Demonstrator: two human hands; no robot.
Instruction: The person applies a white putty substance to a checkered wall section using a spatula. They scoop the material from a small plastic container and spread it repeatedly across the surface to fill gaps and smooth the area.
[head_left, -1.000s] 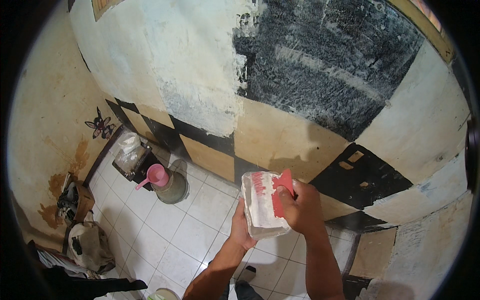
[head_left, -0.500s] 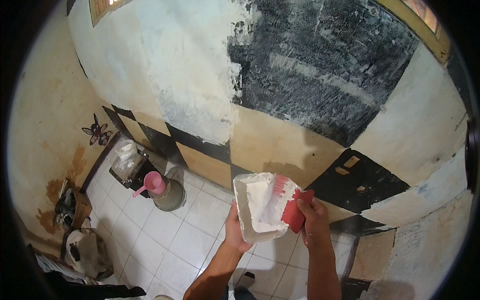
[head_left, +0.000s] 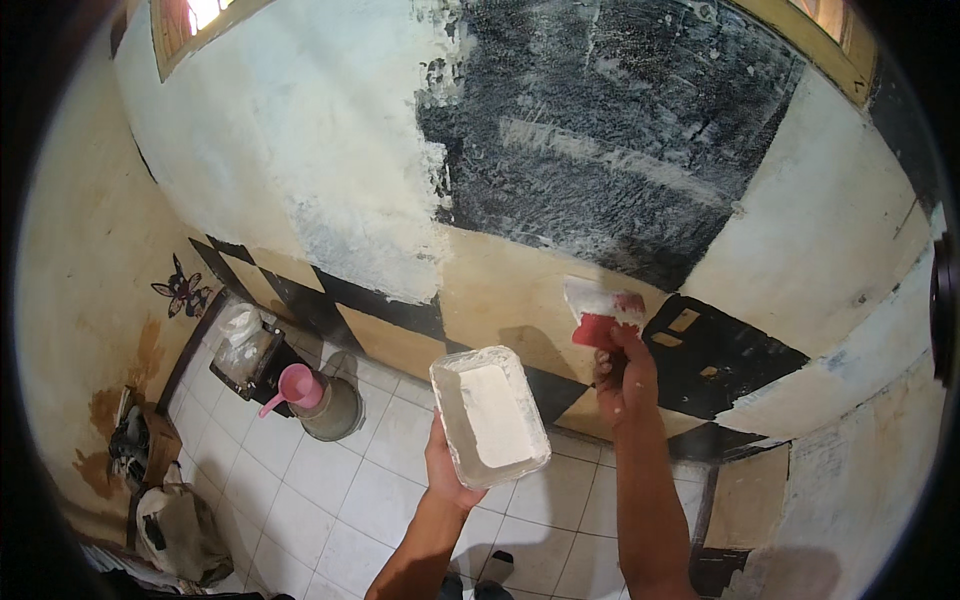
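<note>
My left hand (head_left: 450, 468) is closed around the side of a pale rectangular tub (head_left: 452, 400), its rim crusted with dried white. Smooth white putty (head_left: 503, 415) fills part of it. Up and to the right, my right hand (head_left: 630, 375) grips a red putty scraper (head_left: 596, 330) smeared with white. The scraper is raised in front of the wall, apart from the tub; whether it touches the wall I cannot tell. A dark, roughened patch (head_left: 600, 130) with white streaks covers the upper wall, beside a whitened area (head_left: 290, 130) on the left.
Black and tan painted blocks run along the lower wall. On the white tiled floor (head_left: 350, 500) stand a pink dipper (head_left: 300, 386) atop a bucket (head_left: 335, 412) and a plastic bag (head_left: 245, 325) on a dark box. A beige sack (head_left: 185, 535) lies at the lower left.
My right hand has lifted the scraper out of the tub, up toward the wall. The white putty load on the blade came along. The tub has shifted slightly left in view.
</note>
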